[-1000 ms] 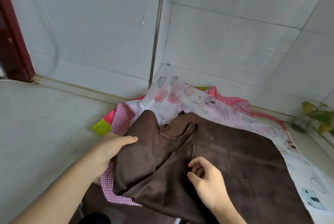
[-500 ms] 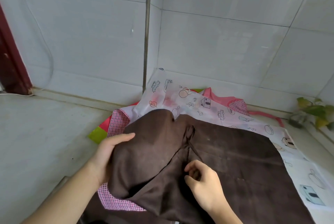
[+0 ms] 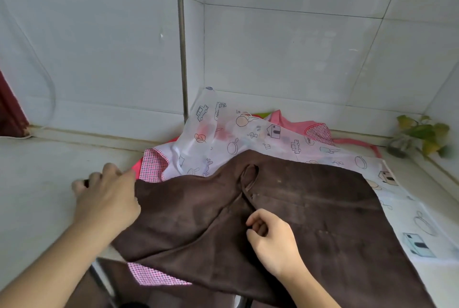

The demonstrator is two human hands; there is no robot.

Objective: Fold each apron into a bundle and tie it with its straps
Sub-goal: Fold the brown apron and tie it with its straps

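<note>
The brown apron (image 3: 285,211) lies spread on top of a white printed apron (image 3: 250,134) in the counter's corner. The right hand (image 3: 273,238) pinches a fold near its middle, fingers curled. The left hand (image 3: 109,193) sits at its left edge, knuckles up, blurry; grip unclear.

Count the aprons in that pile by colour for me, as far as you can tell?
Brown apron: 1
White apron with cartoon prints: 1
Pink apron with checked trim: 1
Total: 3, though the pink parts are mostly covered, so more could hide underneath.
</note>
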